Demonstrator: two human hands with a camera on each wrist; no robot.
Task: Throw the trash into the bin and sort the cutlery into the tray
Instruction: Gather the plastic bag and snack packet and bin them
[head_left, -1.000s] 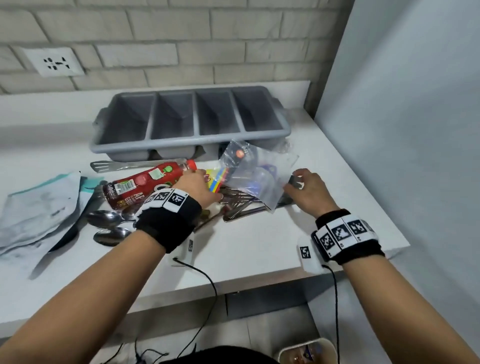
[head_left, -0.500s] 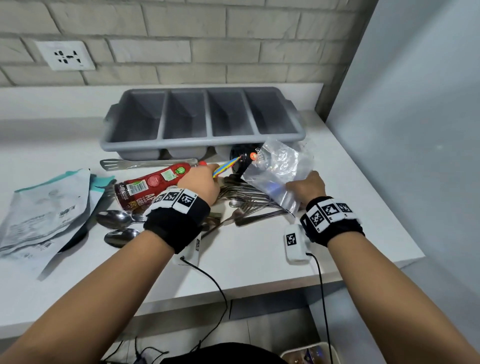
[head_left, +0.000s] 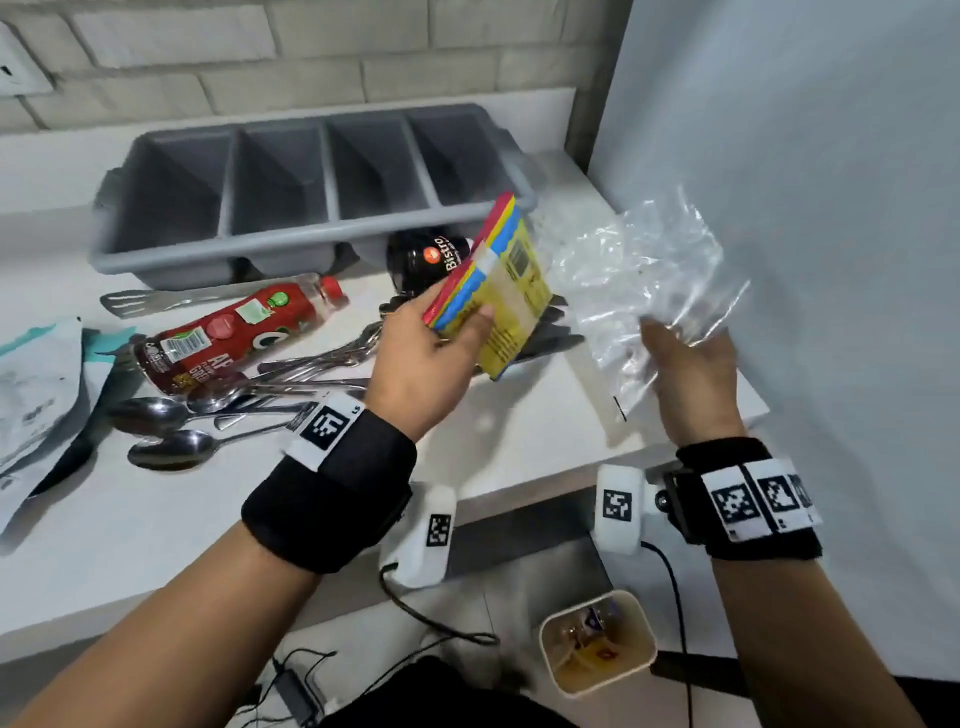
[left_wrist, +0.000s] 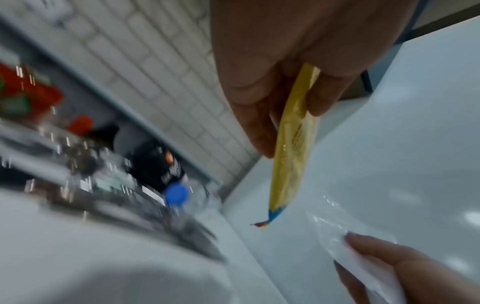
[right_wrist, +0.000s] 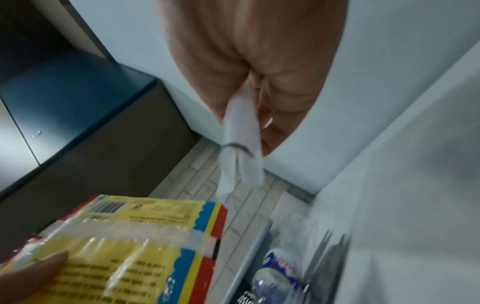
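The left hand (head_left: 423, 364) pinches the yellow wrapper (head_left: 506, 291) above the counter (head_left: 519, 441), the right hand (head_left: 693, 374) has its fingers clamped on the clear bag (head_left: 644, 270); both look light, limp and slippery, best gripped at an edge.

You see a crinkled clear plastic bag (head_left: 649, 270), a glossy yellow plastic packet (head_left: 511, 296), shiny metal spoons (head_left: 171, 431), a matt grey plastic tray (head_left: 311, 236), a smooth white table (head_left: 519, 441).
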